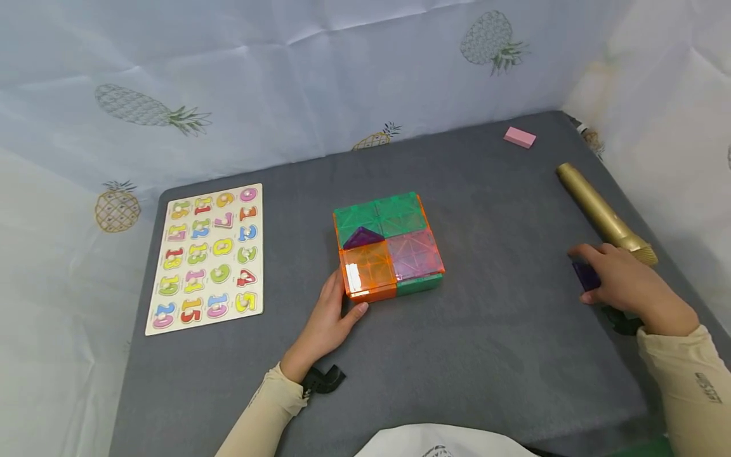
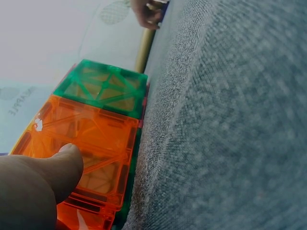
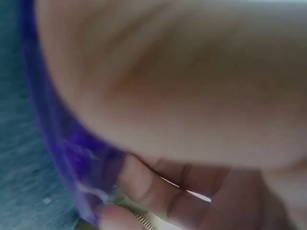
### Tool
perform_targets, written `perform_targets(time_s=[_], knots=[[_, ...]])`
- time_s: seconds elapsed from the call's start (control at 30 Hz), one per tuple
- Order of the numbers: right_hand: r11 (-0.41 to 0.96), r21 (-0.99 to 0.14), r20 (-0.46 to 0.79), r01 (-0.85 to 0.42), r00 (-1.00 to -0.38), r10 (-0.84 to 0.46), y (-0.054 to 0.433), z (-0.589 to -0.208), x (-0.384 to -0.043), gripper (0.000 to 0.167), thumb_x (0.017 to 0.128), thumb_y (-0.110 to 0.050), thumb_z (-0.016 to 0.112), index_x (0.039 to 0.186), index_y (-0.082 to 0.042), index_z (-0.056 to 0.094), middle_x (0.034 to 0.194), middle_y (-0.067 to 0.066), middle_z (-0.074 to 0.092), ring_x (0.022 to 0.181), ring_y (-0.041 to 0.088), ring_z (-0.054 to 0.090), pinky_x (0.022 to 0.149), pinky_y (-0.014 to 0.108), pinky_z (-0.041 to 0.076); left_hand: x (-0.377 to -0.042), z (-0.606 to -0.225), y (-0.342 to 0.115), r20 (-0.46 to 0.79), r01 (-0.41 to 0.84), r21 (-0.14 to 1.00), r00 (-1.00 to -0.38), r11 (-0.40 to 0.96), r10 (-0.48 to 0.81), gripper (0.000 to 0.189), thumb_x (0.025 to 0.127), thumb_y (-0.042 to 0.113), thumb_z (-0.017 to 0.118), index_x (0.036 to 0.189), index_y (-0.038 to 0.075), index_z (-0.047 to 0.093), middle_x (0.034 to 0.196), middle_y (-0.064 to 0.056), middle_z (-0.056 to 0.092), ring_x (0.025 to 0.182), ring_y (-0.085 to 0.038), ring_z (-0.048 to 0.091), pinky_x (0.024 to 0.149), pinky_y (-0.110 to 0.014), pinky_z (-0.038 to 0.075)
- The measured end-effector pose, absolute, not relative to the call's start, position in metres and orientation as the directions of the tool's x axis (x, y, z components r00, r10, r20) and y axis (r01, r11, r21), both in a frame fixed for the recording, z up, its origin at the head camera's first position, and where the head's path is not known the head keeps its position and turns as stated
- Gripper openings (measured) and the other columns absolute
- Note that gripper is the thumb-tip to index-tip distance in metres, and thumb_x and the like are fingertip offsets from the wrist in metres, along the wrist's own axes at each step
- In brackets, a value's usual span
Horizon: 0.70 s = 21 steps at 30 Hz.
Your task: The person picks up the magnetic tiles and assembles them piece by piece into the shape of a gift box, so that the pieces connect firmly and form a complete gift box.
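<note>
A low box of see-through magnetic tiles (image 1: 403,257), green, orange and pink on top, stands mid-table. A small purple triangular tile (image 1: 363,237) lies on its top. My left hand (image 1: 324,320) holds the box's near left corner, fingers along the left side. In the left wrist view, the thumb (image 2: 67,167) presses on the orange front tile (image 2: 96,124). Far to the right, my right hand (image 1: 628,284) pinches a purple magnetic tile (image 1: 586,275) between thumb and fingers. The right wrist view shows that purple tile (image 3: 79,163) close up, partly hidden by the hand.
A wooden number puzzle board (image 1: 208,257) lies at the left of the grey table (image 1: 502,362). A gold tube-shaped object (image 1: 599,209) with a ridged end lies just beyond my right hand. At the back right is a pink block (image 1: 520,137). Pineapple-print cloth (image 1: 274,95) hangs around the table.
</note>
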State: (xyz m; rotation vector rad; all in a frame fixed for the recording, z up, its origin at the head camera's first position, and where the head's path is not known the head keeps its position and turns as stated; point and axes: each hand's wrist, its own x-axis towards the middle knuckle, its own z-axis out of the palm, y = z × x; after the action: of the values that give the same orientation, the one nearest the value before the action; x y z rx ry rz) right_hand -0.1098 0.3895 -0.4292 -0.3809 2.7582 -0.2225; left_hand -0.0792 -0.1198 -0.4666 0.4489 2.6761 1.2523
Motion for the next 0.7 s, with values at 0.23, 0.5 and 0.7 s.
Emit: perform_targets(time_s=[0.23,0.5,0.7], knots=[[0.941,-0.201,-0.325,-0.272,-0.888,-0.326,0.362,-0.414,-0.138,0.031,0.074,-0.017,0.081,0.094,0.002,0.067,0.086,0.015,0.064,0.075,0.03,0.059,0.065,0.045,0.047,-0.08,-0.466,-0.119,0.013,0.221,0.763,-0.945,0.608,0.327,0.086,0.092,0.033,0.064,0.156,0.013,0.01,0.155,-0.014,0.024,0.142,-0.03,0.026,0.114,-0.052,0.027],[0.866,-0.277,0.093,-0.416,-0.909,-0.407,0.284,-0.379,-0.168,0.014,0.08,-0.018,0.078,0.079,-0.013,0.065,0.069,-0.002,0.059,0.061,0.011,0.047,0.057,0.03,0.038,-0.08,-0.469,-0.119,0.002,0.212,0.761,-0.946,0.613,0.325,0.086,0.093,0.033,0.063,0.156,0.014,0.007,0.157,-0.014,0.021,0.143,-0.03,0.024,0.114,-0.052,0.027],[0.701,-0.373,0.466,-0.608,-0.776,-0.425,0.222,-0.351,-0.179,0.019,0.072,-0.01,0.083,0.082,-0.009,0.068,0.073,0.001,0.062,0.063,0.009,0.045,0.059,0.022,0.033,-0.08,-0.469,-0.119,0.0,0.211,0.764,-0.945,0.61,0.326,0.084,0.094,0.034,0.062,0.156,0.011,0.009,0.157,-0.015,0.022,0.143,-0.031,0.024,0.114,-0.052,0.026]])
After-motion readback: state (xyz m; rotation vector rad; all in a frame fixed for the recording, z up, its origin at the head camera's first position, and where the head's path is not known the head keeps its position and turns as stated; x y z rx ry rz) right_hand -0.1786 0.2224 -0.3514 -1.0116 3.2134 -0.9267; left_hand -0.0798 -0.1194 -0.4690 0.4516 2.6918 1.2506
